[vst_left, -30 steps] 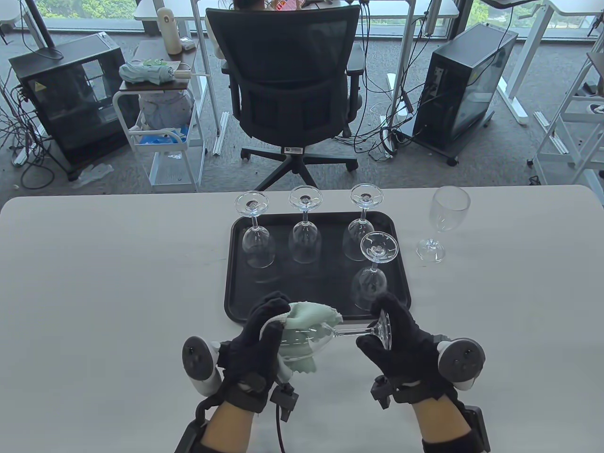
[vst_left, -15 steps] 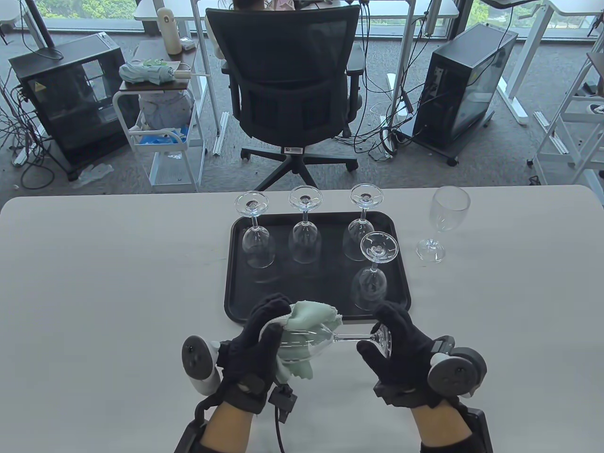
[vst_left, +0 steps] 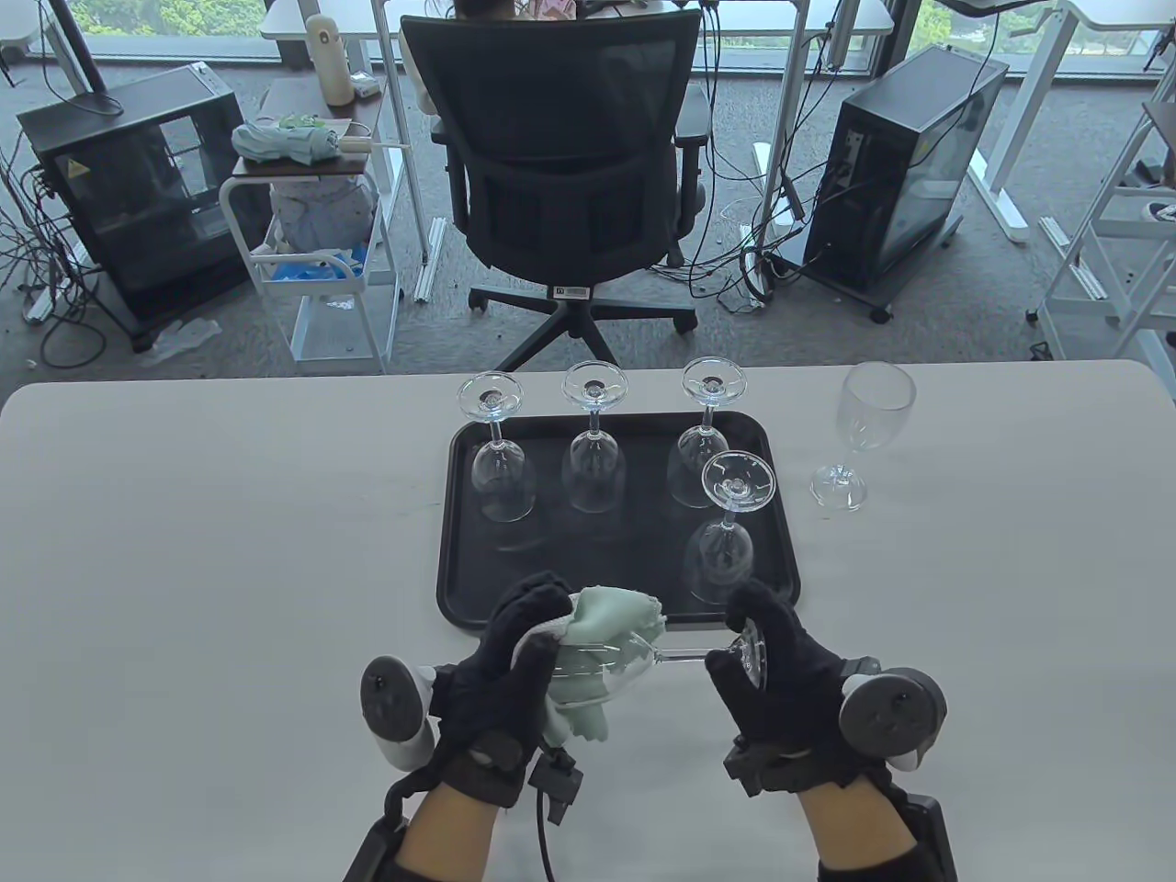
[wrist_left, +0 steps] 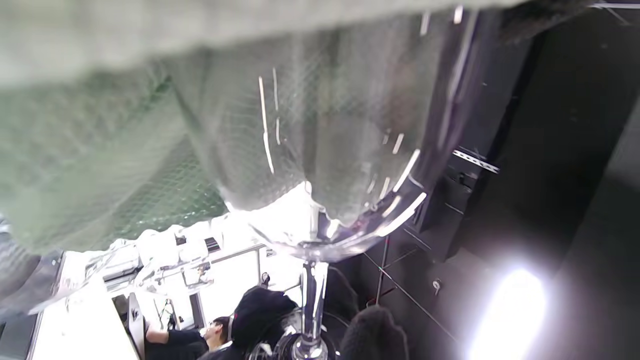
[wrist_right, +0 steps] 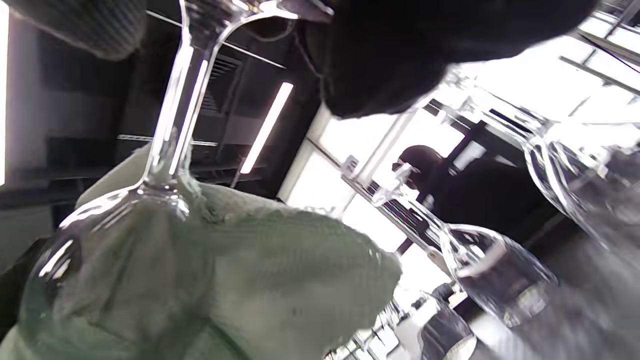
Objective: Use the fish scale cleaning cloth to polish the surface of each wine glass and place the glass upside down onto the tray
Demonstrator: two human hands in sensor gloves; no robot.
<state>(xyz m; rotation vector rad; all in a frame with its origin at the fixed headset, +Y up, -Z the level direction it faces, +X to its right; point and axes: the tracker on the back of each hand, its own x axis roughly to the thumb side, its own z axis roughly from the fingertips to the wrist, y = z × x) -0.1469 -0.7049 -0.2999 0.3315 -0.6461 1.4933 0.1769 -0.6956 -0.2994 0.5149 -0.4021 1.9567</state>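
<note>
White desk point(vst_left: 230, 514) carries your work at 6 o'clock of the tray point(vst_left: 459, 588): keep your right hand point(vst_left: 781, 680) pinching the foot of the glass point(vst_left: 634, 657) while your left hand point(vst_left: 505, 671), curled around the cloth point(vst_left: 606, 620), wipes the bowl evenly.

No readable text anywhere, honestly. There's a yellow warning triangle sticker point(vst_left: 70, 169) on the black cabinet point(vst_left: 138, 202) at 10 o'clock, and the chair's point(vst_left: 560, 165) white label point(vst_left: 571, 290) is too small to read.
</note>
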